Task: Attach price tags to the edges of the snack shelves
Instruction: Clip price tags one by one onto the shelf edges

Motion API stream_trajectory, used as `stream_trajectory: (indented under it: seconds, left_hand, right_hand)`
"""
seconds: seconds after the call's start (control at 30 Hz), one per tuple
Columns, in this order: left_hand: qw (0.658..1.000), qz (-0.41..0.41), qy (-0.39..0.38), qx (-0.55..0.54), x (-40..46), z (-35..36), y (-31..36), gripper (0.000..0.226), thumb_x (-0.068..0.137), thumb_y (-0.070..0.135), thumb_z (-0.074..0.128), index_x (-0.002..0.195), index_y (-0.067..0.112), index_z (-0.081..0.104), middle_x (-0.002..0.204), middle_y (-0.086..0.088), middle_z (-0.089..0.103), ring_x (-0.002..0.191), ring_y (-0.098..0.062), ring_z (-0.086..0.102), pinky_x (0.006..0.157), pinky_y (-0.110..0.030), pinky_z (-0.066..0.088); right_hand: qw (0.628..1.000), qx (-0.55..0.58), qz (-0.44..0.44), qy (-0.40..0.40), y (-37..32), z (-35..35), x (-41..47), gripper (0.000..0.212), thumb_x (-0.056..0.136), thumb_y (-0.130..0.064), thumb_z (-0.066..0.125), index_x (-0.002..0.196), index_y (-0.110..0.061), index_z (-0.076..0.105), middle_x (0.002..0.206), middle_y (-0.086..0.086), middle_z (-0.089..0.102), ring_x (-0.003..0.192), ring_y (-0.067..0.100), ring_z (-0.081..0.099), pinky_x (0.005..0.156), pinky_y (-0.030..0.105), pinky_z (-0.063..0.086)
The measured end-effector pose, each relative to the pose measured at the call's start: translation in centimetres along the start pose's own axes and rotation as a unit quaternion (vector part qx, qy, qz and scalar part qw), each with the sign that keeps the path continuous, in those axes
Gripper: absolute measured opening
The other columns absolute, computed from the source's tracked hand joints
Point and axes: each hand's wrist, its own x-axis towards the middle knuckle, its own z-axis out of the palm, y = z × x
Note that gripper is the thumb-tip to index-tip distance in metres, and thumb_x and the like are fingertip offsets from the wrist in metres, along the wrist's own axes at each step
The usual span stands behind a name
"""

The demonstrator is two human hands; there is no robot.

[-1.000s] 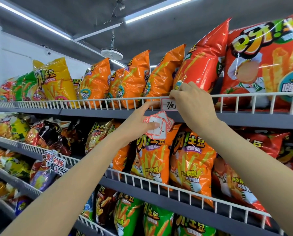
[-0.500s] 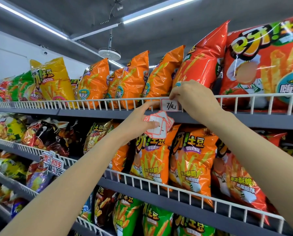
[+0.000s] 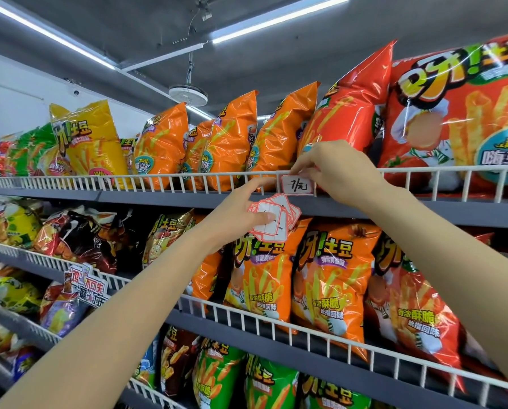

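Right hand [image 3: 335, 169] pinching top edge of price tag [image 3: 297, 186] against top shelf wire rail [image 3: 158, 176]. Left hand [image 3: 241, 214] gripping stack of spare tags [image 3: 273, 221]. I am judging tag light, thin, bendable; holding by corners.

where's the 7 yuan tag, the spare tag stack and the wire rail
7 yuan tag [image 3: 297, 186], head view, handwritten middle
spare tag stack [image 3: 272, 221], head view, top tag's white face
wire rail [image 3: 158, 174], head view, top wire

The price tag [image 3: 297, 186] is white with a red border and black writing. The snack bags [image 3: 229, 143] are orange, red, yellow and green behind white wire rails [image 3: 158, 178] on grey shelves [image 3: 146, 197].
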Motion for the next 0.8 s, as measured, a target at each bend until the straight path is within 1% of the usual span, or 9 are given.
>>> stream_trajectory:
  seconds: [0.07,0.2,0.37,0.5,0.57,0.6,0.67,0.73,0.8]
  left_hand:
    - [1.000,0.002,0.001,0.001,0.0,0.0,0.1,0.063,0.088,0.005,0.060,0.137,0.034,0.034,0.133,-0.006,0.054,0.095,-0.016,0.068,0.087,-0.040,0.056]
    - [1.000,0.002,0.001,0.011,-0.1,0.0,0.1,0.064,0.088,0.007,0.061,0.139,0.033,0.032,0.136,-0.004,0.051,0.096,-0.015,0.068,0.087,-0.038,0.056]
    - [1.000,0.003,0.002,0.028,0.0,0.0,0.1,0.067,0.088,0.009,0.061,0.143,0.031,0.029,0.140,-0.002,0.048,0.099,-0.013,0.066,0.087,-0.035,0.055]
    - [0.999,0.007,0.003,0.037,0.4,0.1,0.1,0.071,0.087,0.009,0.062,0.145,0.031,0.028,0.146,0.000,0.041,0.108,-0.015,0.062,0.094,-0.038,0.052]
    - [0.999,0.009,0.003,0.044,0.5,0.2,0.3,0.072,0.087,0.008,0.062,0.146,0.029,0.026,0.150,0.002,0.035,0.113,-0.014,0.058,0.096,-0.034,0.049]
    - [0.999,0.010,0.002,0.046,0.6,0.2,0.4,0.073,0.087,0.008,0.061,0.146,0.029,0.025,0.150,0.003,0.033,0.114,-0.014,0.057,0.095,-0.030,0.049]
    - [0.999,0.010,0.001,0.041,0.6,0.3,0.6,0.072,0.088,0.007,0.060,0.147,0.028,0.024,0.150,0.003,0.034,0.111,-0.012,0.059,0.089,-0.025,0.050]
    - [0.999,0.004,0.000,0.033,0.6,0.4,0.7,0.072,0.088,0.006,0.059,0.147,0.027,0.023,0.148,0.001,0.037,0.107,-0.013,0.061,0.089,-0.028,0.052]
    - [0.999,0.000,0.000,0.032,0.6,0.4,0.8,0.072,0.089,0.006,0.059,0.147,0.027,0.022,0.148,0.000,0.039,0.112,-0.014,0.059,0.095,-0.032,0.050]
  right_hand:
    - [1.000,-0.025,0.008,0.008,-0.2,0.2,0.0,0.028,0.095,-0.015,0.052,0.117,-0.029,0.062,0.118,0.002,0.059,0.108,0.026,0.055,0.077,0.039,0.049]
    - [0.997,-0.082,0.008,-0.003,-0.6,0.6,0.0,0.032,0.093,-0.017,0.056,0.123,-0.028,0.057,0.125,0.002,0.053,0.118,0.026,0.049,0.086,0.043,0.048]
    - [0.998,-0.063,0.015,0.006,-0.5,1.1,-0.3,0.032,0.093,-0.016,0.055,0.124,-0.027,0.057,0.123,0.004,0.049,0.119,0.025,0.043,0.088,0.045,0.046]
    - [0.998,-0.065,0.016,0.007,-0.4,1.3,-0.4,0.035,0.093,-0.017,0.055,0.127,-0.026,0.055,0.124,0.004,0.047,0.121,0.024,0.041,0.090,0.046,0.046]
    - [0.997,-0.075,0.004,0.014,-0.4,1.3,-0.5,0.033,0.094,-0.023,0.053,0.128,-0.025,0.055,0.123,0.003,0.048,0.121,0.023,0.041,0.088,0.042,0.046]
    - [0.997,-0.077,-0.001,0.019,-0.4,1.5,-0.6,0.033,0.095,-0.024,0.051,0.128,-0.024,0.055,0.122,0.003,0.048,0.119,0.022,0.041,0.086,0.040,0.045]
    - [0.995,-0.090,-0.011,0.035,-0.3,1.9,-1.0,0.034,0.096,-0.022,0.050,0.129,-0.024,0.055,0.120,0.003,0.046,0.117,0.021,0.040,0.082,0.038,0.046]
    - [0.993,-0.104,-0.019,0.043,-0.1,2.2,-1.4,0.036,0.096,-0.021,0.051,0.132,-0.024,0.052,0.121,0.004,0.044,0.119,0.022,0.039,0.083,0.039,0.047]
    - [0.991,-0.124,-0.027,0.030,0.0,2.3,-1.7,0.041,0.096,-0.021,0.051,0.136,-0.022,0.046,0.127,0.006,0.041,0.124,0.024,0.035,0.088,0.043,0.047]
